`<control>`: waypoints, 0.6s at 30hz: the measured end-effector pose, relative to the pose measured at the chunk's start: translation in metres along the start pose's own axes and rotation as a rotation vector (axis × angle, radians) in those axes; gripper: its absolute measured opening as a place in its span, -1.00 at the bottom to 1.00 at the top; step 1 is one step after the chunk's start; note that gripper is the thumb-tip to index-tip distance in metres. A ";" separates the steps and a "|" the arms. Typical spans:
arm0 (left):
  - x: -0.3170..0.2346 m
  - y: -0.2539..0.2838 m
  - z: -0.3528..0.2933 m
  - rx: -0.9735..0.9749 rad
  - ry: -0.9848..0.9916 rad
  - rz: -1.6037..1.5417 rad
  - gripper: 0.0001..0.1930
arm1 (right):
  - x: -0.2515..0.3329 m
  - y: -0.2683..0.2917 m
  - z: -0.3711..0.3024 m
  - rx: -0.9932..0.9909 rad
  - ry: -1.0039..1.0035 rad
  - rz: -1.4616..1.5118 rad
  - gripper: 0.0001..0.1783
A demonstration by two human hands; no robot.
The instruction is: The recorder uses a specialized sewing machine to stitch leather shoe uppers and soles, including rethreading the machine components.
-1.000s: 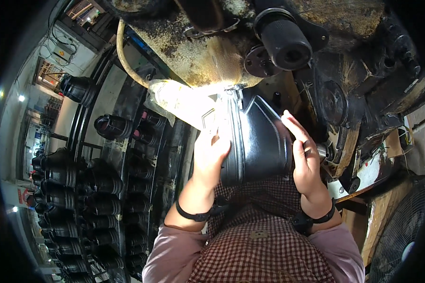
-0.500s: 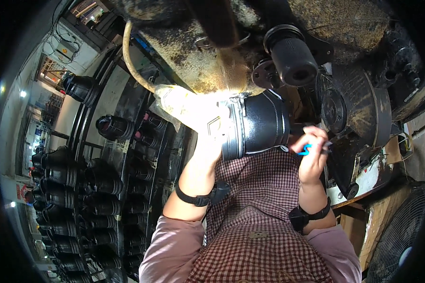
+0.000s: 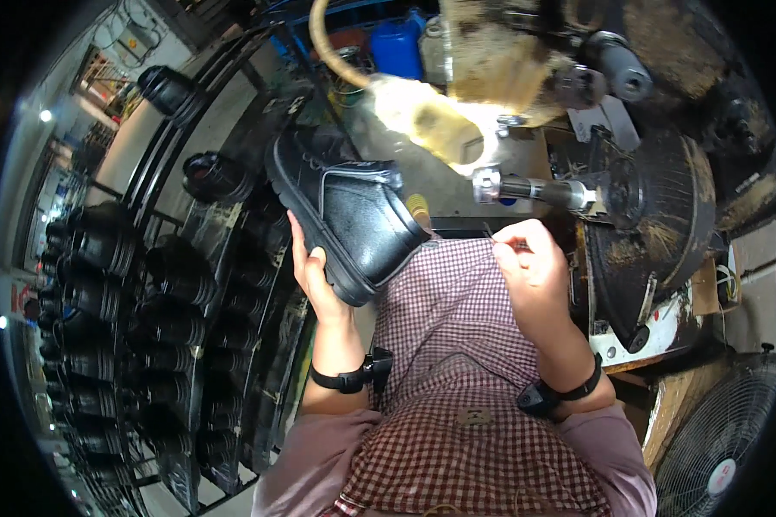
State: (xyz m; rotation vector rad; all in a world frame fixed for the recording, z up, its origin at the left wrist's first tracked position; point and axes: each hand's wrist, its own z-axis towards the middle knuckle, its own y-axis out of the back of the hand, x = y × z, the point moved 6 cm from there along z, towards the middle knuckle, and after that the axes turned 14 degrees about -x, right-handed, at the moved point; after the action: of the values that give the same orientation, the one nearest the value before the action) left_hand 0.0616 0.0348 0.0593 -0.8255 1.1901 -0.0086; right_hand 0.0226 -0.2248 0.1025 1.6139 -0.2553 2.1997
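Observation:
A black leather shoe (image 3: 358,220) with a thick black sole is tilted in my left hand (image 3: 319,280). My fingers and thumb are against the sole near the heel, and the toe points up and away to the left. To the right of the shoe, apart from it, my right hand (image 3: 533,258) is closed in a pinch. A thin dark piece (image 3: 489,231) sticks out from its fingertips; its kind I cannot make out. Beyond the hands, a metal machine arm (image 3: 535,191) with a round end reaches in from the right, under a glaring work lamp (image 3: 431,125).
Racks on the left hold several rows of black shoes (image 3: 103,241). A dark machine wheel (image 3: 664,189) stands on the right, above a white bench (image 3: 655,332). A caged fan (image 3: 724,448) is at the lower right. A blue jug (image 3: 397,50) stands at the back.
The shoe has come away from the machine arm to the left, turning so its sole faces left. My right hand has moved slightly up and left; the blue thing in it no longer shows.

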 end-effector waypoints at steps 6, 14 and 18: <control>-0.033 0.043 0.001 0.126 -0.266 0.477 -0.23 | 0.027 -0.077 -0.013 0.151 0.505 0.036 -0.69; -0.074 0.155 -0.022 0.142 0.085 0.137 -0.60 | -0.088 -0.102 0.026 0.500 0.294 -0.918 -0.76; -0.079 0.178 -0.051 0.356 -0.015 0.550 -0.54 | -0.082 -0.056 -0.042 0.568 0.368 -0.130 -0.74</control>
State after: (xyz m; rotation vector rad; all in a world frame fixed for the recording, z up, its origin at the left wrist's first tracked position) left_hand -0.0846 0.1661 0.0160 -0.1720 1.3207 0.2300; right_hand 0.0307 -0.1759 0.0065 1.3726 0.6109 2.5433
